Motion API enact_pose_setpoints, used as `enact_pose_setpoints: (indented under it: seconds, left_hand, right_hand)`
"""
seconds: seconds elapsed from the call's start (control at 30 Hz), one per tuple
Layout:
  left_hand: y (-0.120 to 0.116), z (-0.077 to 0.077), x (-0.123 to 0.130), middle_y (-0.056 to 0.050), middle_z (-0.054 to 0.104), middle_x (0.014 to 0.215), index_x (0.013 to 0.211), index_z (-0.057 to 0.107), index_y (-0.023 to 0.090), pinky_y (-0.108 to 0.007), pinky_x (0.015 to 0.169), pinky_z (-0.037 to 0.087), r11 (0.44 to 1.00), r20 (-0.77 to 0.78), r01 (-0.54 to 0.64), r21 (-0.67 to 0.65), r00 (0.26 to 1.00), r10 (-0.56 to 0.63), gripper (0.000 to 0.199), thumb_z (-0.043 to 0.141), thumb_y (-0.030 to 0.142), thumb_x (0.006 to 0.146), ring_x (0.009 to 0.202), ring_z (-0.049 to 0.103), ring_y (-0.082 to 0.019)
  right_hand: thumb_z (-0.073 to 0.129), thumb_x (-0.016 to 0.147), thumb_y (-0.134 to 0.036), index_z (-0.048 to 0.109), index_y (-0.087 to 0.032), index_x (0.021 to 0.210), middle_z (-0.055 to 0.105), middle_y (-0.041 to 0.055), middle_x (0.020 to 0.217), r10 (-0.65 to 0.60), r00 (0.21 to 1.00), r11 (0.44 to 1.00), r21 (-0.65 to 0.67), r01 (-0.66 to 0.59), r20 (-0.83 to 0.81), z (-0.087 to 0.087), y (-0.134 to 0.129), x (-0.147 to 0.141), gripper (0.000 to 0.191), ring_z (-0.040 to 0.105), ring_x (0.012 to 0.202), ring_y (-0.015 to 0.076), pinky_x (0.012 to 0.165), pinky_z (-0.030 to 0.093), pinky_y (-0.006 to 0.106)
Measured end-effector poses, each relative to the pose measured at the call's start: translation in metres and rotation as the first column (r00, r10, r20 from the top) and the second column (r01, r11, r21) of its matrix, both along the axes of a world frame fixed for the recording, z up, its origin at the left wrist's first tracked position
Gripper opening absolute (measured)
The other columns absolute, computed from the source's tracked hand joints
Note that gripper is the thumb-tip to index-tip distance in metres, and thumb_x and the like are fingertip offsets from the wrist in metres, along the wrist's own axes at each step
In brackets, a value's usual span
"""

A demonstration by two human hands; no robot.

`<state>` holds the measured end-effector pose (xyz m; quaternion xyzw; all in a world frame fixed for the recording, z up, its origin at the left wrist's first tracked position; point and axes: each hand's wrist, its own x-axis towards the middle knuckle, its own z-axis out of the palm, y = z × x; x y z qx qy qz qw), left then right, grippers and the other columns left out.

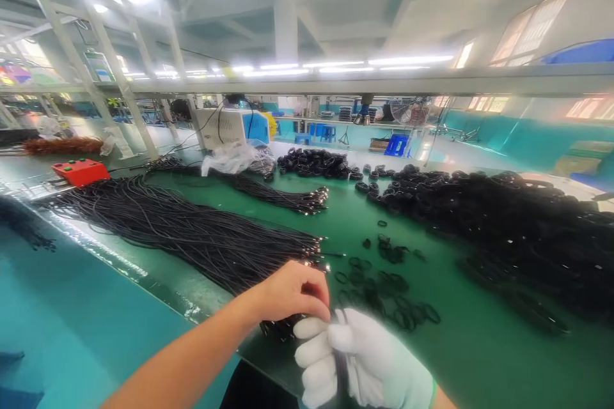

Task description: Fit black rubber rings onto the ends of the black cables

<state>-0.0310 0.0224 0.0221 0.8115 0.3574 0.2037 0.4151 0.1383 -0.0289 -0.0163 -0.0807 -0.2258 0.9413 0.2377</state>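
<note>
My left hand [300, 294] is bare, its thumb and forefinger pinched together against the tips of my right hand's fingers. What the pinch holds is hidden. My right hand [369, 358] wears a white glove and is closed around a black cable [341, 367], which runs down through the palm toward the lower edge of the picture. Just beyond the hands, several loose black rings [403, 313] lie on the green tabletop. A wide bundle of long black cables [192, 223] with shiny metal ends stretches out to the left, its near ends partly behind my left hand.
A large heap of black coils [480, 217] covers the right side of the green table [460, 358]. Farther back are a smaller cable bundle [283, 195], a clear plastic bag [235, 160] and a white-and-blue machine [225, 128]. A red control box [81, 172] sits at left.
</note>
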Motion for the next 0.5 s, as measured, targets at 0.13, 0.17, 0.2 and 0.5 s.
enact_pose_setpoints:
  seconds: [0.13, 0.17, 0.2, 0.5]
  left_hand:
    - [0.000, -0.016, 0.000, 0.000, 0.063, 0.072, 0.075, 0.065, 0.014, -0.020, 0.058, 0.039, 0.998, -0.019, -0.051, 0.034, 0.999, 0.051, 0.026, 0.043, 0.023, 0.087, 0.068, 0.056, -0.012]
    - [0.000, -0.016, -0.001, 0.000, 0.063, 0.073, 0.076, 0.064, 0.015, -0.020, 0.058, 0.039, 0.990, -0.088, -0.081, 0.112, 0.992, 0.091, 0.028, 0.040, 0.022, 0.088, 0.068, 0.056, -0.013]
    - [-0.001, -0.015, -0.001, 0.000, 0.064, 0.074, 0.077, 0.064, 0.016, -0.021, 0.059, 0.038, 0.973, -0.170, -0.112, 0.204, 0.974, 0.148, 0.028, 0.038, 0.021, 0.089, 0.069, 0.056, -0.013]
    - [-0.052, -0.016, 0.035, -0.002, 0.064, 0.074, 0.078, 0.061, 0.021, -0.028, 0.059, 0.034, 0.785, -0.515, -0.145, 0.602, 0.681, 0.521, 0.024, 0.040, 0.012, 0.085, 0.065, 0.058, -0.018]
  right_hand:
    - [0.076, 0.066, -0.024, 0.057, -0.011, 0.104, 0.047, -0.0022, 0.068, -0.207, 0.978, 0.978, 0.004, 0.207, -0.002, 0.000, 0.001, -0.001, 0.044, 0.046, 0.060, 0.0098, 0.069, 0.041, 0.034]
    - [0.077, 0.065, -0.024, 0.057, -0.012, 0.106, 0.047, -0.0023, 0.068, -0.290, 0.957, 0.957, 0.018, 0.291, -0.016, 0.002, 0.004, 0.000, 0.046, 0.046, 0.060, 0.0100, 0.069, 0.041, 0.035]
    - [0.076, 0.066, -0.024, 0.057, -0.013, 0.108, 0.048, -0.0025, 0.068, -0.369, 0.929, 0.928, 0.029, 0.370, -0.039, 0.004, 0.007, 0.003, 0.047, 0.046, 0.060, 0.0100, 0.069, 0.042, 0.035]
    - [0.071, 0.073, -0.029, 0.060, -0.016, 0.109, 0.058, 0.0123, 0.118, -0.691, 0.720, 0.723, 0.108, 0.683, 0.072, 0.016, 0.029, 0.029, 0.040, 0.055, 0.107, 0.0250, 0.100, 0.034, 0.049]
